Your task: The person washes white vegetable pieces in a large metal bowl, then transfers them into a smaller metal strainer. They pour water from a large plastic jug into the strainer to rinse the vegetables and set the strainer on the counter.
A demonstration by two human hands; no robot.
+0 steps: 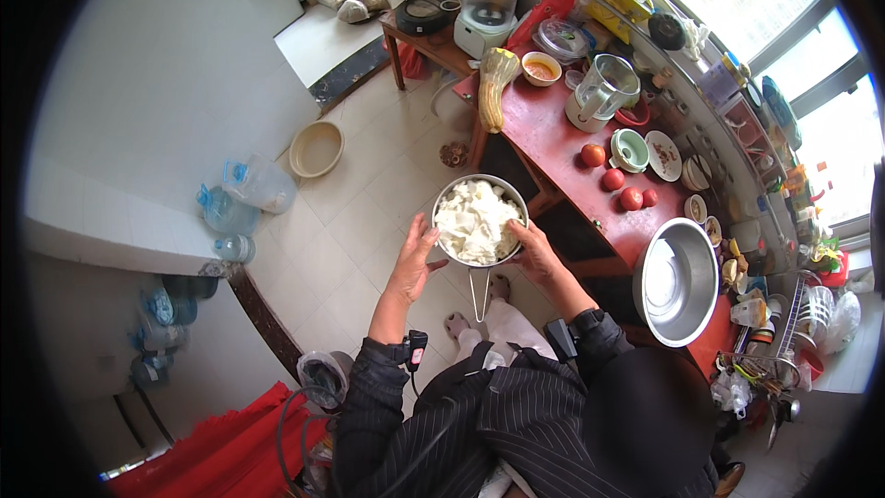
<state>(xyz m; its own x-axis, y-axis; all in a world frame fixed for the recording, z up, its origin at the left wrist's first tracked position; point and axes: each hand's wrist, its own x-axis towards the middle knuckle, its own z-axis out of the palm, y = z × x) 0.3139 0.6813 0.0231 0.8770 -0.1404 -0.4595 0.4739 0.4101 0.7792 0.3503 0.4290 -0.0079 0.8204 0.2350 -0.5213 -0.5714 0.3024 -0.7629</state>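
Observation:
A round metal strainer (523, 206) with a wire handle is full of white, torn pieces of food (477, 221). It is held over the tiled floor, its handle pointing back at my body. My right hand (536, 249) grips its right side, the thumb over the rim against the white pieces. At the left side is my left hand (417, 259), fingers spread, fingertips at the rim and the palm off it; whether fingers support it from below is hidden. To the right, a large metal basin (646, 290) stands on the red table (553, 166).
Tomatoes (612, 180), a green bowl (629, 150), a blender jug (603, 93) and a long squash (496, 90) lie or stand on the table. Plastic water bottles (259, 183) and a beige basin (317, 149) are on the floor at left. A dish rack (795, 318) stands at far right.

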